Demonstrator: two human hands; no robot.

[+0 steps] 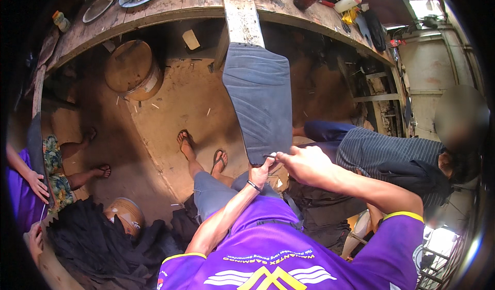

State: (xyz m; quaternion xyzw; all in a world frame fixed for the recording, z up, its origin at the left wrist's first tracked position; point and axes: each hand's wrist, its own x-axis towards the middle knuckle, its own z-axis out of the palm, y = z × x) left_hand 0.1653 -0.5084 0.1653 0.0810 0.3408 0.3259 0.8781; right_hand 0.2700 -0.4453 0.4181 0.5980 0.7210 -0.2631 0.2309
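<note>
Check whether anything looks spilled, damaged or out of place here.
Yes, mildly. Thin pale slivers lie scattered on the brown floor left of the dark grey ridged panel, like unswept litter. The narrow white-topped wooden plank beyond that panel's far end is blotched brown, so it looks worn or stained.

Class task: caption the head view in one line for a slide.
Left hand and right hand at the near end of a dark ridged panel.

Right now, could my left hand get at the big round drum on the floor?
Probably not without stepping closer: your left hand is at the near end of the dark panel, while the drum stands well ahead and leftward, near the wooden bench.
</note>
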